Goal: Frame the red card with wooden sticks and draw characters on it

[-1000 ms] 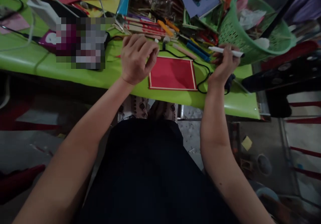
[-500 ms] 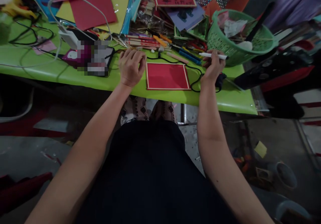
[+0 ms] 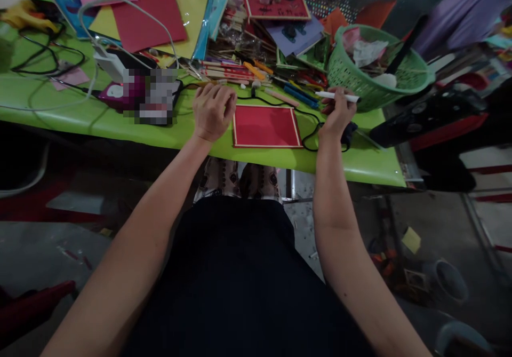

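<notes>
A white marker pen [image 3: 338, 96] lies across the fingers of my right hand [image 3: 340, 112], which is closed on it, raised over the table to the right of a red card. The red card [image 3: 267, 127] has a pale stick frame and rests flat near the table's front edge. My left hand [image 3: 214, 111] is beside the card's left edge with its fingers curled in. Its fingertips are turned out of sight, so I cannot tell whether it holds anything. A black cord [image 3: 304, 135] loops between the card and my right wrist.
A green basket [image 3: 376, 98] with scraps stands at the back right of the green table [image 3: 60, 117]. Behind the card lie blue pens [image 3: 300, 96] and several sticks. Colored paper [image 3: 150, 18] is stacked back left, near a white charger [image 3: 110, 66] and cables.
The view has shifted slightly, so the table items sit a little lower. My left hand appears a bit closer to the card, its fingers still curled. The right hand keeps the marker pen.
</notes>
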The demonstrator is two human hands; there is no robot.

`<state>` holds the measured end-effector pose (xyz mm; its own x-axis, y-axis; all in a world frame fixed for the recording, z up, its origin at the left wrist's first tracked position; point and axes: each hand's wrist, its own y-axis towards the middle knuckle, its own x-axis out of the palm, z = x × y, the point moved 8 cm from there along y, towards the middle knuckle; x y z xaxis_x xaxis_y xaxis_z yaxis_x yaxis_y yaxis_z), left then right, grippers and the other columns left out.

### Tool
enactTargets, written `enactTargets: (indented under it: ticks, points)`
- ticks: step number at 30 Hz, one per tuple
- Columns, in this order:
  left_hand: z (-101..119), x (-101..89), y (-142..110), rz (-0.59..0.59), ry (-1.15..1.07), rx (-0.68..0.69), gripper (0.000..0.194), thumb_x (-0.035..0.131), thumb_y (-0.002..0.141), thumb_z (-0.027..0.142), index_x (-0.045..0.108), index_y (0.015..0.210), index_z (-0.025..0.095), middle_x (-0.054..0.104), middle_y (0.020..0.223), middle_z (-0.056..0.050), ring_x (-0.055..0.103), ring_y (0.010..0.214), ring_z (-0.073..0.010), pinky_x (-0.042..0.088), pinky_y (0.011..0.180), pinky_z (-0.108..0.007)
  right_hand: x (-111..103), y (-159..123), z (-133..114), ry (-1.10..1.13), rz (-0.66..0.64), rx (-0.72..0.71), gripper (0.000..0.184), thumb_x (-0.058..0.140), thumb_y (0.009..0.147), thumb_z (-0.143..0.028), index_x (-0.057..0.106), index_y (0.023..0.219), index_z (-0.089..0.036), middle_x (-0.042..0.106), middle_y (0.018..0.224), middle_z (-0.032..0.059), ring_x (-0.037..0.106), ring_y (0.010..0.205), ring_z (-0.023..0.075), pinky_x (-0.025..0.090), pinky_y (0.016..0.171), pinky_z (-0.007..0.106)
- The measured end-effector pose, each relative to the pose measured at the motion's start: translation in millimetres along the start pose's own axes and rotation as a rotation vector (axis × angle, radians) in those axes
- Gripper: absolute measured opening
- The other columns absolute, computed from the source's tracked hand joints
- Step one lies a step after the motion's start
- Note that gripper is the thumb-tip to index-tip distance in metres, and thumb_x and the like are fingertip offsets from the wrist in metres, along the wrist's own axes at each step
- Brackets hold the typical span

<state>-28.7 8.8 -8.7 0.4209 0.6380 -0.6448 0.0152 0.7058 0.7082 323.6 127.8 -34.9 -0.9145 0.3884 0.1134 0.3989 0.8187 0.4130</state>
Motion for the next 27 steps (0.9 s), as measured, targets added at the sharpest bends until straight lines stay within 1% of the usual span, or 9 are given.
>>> enactTargets:
  ticks: [4,7,9,10,12,14,17,20,27]
  points:
    - [3.2,-3.1,0.3,0.027,0.019,0.022,0.043,0.029,0.109,0.049,0.062,0.099,0.024,0.07,0.097,-0.003,0.059,0.097,-0.0183,0.04,0.088,-0.042,0.6,-0.5,-3.2,-0.009,0.006,0.007,0.027,0.055,0.098,-0.046,0.06,0.082,-0.025,0.058,0.064,-0.0036,0.046,0.057,0.0131,0.035,0.056,0.032]
    - [3.9,-2.1,0.3,0.03,0.009,0.043,0.04,0.031,0.108,0.047,0.062,0.097,0.025,0.071,0.096,-0.005,0.061,0.096,-0.0212,0.04,0.085,-0.043,2.4,-2.0,-7.9,0.018,-0.011,-0.027,0.032,0.055,0.096,-0.051,0.062,0.082,-0.024,0.058,0.063,-0.0039,0.049,0.056,0.0131,0.035,0.054,0.03]
    - [3.3,-0.2,0.4,0.027,0.011,0.057,0.04,0.031,0.108,0.045,0.062,0.095,0.025,0.071,0.096,-0.006,0.062,0.096,-0.0231,0.04,0.083,-0.044,0.7,-2.7,-8.7,0.02,0.009,-0.033,0.031,0.056,0.096,-0.05,0.063,0.08,-0.024,0.056,0.062,-0.0042,0.048,0.054,0.0127,0.036,0.053,0.029]
    - [2.3,0.7,0.6,0.03,0.016,0.058,0.04,0.031,0.108,0.045,0.063,0.095,0.025,0.071,0.096,-0.006,0.061,0.095,-0.0227,0.04,0.083,-0.044,-0.2,-2.8,-8.3,0.019,0.019,-0.029,0.03,0.057,0.095,-0.049,0.064,0.08,-0.024,0.056,0.062,-0.0043,0.048,0.054,0.0127,0.037,0.053,0.029]
    - [-0.3,2.2,1.0,0.044,0.017,0.054,0.039,0.033,0.108,0.047,0.062,0.094,0.025,0.07,0.094,-0.003,0.06,0.093,-0.0192,0.04,0.082,-0.042,-1.4,-2.5,-7.3,0.023,0.032,-0.02,0.03,0.058,0.094,-0.049,0.065,0.079,-0.024,0.056,0.062,-0.0043,0.05,0.054,0.013,0.038,0.052,0.028]
    - [-2.3,3.1,1.5,0.054,0.012,0.048,0.039,0.035,0.108,0.049,0.062,0.093,0.025,0.07,0.091,-0.001,0.059,0.091,-0.0166,0.04,0.081,-0.04,-1.3,-2.2,-7.3,0.038,0.032,-0.018,0.033,0.059,0.092,-0.054,0.066,0.08,-0.023,0.057,0.062,-0.0042,0.051,0.054,0.0131,0.038,0.052,0.027]
    - [-1.2,1.6,2.2,0.066,0.02,0.056,0.038,0.037,0.107,0.046,0.064,0.095,0.023,0.07,0.089,-0.003,0.061,0.09,-0.0191,0.04,0.08,-0.04,0.8,-2.6,-9.1,0.059,0.028,-0.025,0.039,0.06,0.089,-0.059,0.066,0.078,-0.022,0.058,0.061,-0.0042,0.05,0.052,0.0121,0.038,0.05,0.027]
    - [1.1,-1.8,3.3,0.078,0.025,0.061,0.035,0.04,0.106,0.043,0.065,0.094,0.023,0.071,0.087,-0.006,0.064,0.088,-0.0224,0.041,0.078,-0.039,5.6,-3.8,-11.0,0.072,0.012,-0.021,0.04,0.062,0.087,-0.061,0.066,0.077,-0.022,0.059,0.06,-0.0046,0.048,0.05,0.0105,0.038,0.049,0.025]
    - [1.0,-2.3,5.3,0.059,0.03,0.058,0.032,0.042,0.105,0.039,0.065,0.091,0.023,0.073,0.087,-0.008,0.065,0.086,-0.0234,0.043,0.079,-0.038,15.2,-2.0,-12.2,0.058,-0.045,-0.009,0.039,0.064,0.085,-0.061,0.068,0.078,-0.022,0.06,0.06,-0.0045,0.049,0.053,0.01,0.036,0.052,0.024]
